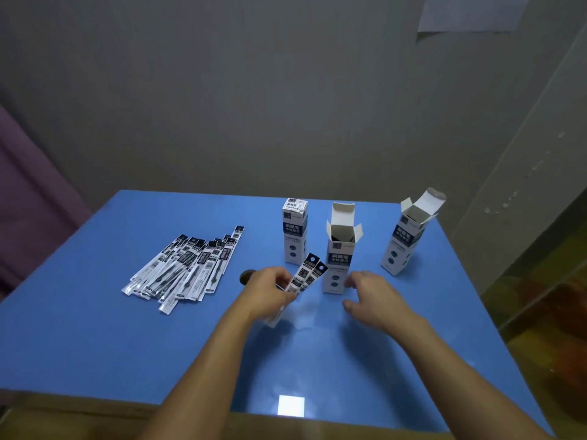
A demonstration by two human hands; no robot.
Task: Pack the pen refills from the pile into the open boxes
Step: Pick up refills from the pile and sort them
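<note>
Your left hand [270,292] grips flat plastic refill packets [303,281] just beside the open cardboard box [340,258]; your right hand [371,293] hangs open, empty, over the glossy blue table [95,344].

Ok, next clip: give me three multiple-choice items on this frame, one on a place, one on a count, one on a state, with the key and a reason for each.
1. Where does the pile of pen refills lie on the blue table?
A. left of the boxes
B. right of the boxes
C. inside a box

2. How many boxes stand upright on the table?
A. two
B. three
C. five

3. What is the state of the leftmost box?
A. lying flat
B. top flaps open
C. top closed

Key:
1 A, the pile sits left of all the boxes.
2 B, the leftmost box, the middle box and the right box stand there.
3 C, its top is shut, while the other two have raised flaps.

The left hand has a grip on a few refills; the right hand is open and holds nothing.
</note>
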